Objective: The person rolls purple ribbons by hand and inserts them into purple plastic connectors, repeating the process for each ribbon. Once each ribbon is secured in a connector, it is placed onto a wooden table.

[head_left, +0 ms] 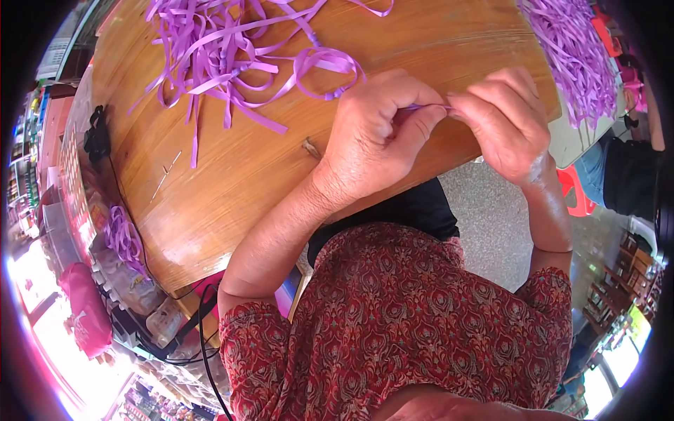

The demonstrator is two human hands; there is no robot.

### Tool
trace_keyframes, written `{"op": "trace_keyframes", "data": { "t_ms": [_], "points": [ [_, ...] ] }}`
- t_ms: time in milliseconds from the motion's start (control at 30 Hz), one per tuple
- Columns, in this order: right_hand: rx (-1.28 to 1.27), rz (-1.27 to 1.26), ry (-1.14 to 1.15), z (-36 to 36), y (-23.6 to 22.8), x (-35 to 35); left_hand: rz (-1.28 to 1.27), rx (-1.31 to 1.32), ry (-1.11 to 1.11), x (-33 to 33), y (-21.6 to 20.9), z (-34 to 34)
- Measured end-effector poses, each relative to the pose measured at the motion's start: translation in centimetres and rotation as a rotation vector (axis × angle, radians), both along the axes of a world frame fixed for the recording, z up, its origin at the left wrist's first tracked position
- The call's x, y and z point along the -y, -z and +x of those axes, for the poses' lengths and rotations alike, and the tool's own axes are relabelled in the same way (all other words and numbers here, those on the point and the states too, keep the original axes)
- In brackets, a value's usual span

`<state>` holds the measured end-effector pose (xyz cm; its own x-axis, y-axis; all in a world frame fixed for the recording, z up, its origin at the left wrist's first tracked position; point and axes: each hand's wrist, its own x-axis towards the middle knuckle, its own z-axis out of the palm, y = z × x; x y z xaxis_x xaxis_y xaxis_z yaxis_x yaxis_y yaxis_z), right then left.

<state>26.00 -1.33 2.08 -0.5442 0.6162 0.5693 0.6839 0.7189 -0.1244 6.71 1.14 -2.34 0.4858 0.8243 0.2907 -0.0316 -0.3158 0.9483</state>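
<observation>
While both hands pinch a purple strip (415,107), a wooden table (232,203) spreads before the wearer.
In the head view, the left hand (375,133) is curled, thumb and forefinger pressed together on the strip; the right hand (509,126) is also curled, fingertips closed at the strip's end, just beside the left thumb. The left hand is over wood, the right across the table's near edge, speckled floor (484,203) showing below. Ribbons (210,56) heap on the far side; a second heap (572,56) lies past the right edge, by a pale table (576,144) and red stool (579,196). Wood stretches leftward to a thin pin (166,175) and black cable (97,137).
</observation>
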Motion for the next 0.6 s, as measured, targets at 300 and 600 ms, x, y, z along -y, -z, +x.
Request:
{"op": "trace_keyframes", "data": {
  "t_ms": [300, 600],
  "points": [
    [0.012, 0.004, 0.047, 0.3, -1.0, 1.3, 0.127, 0.122, -0.023, 0.5, -0.3, 0.3],
    [0.003, 0.07, 0.014, 0.6, -0.9, 1.0, -0.02, 0.186, 0.006, 0.8, -0.7, -0.1]
  ]
}}
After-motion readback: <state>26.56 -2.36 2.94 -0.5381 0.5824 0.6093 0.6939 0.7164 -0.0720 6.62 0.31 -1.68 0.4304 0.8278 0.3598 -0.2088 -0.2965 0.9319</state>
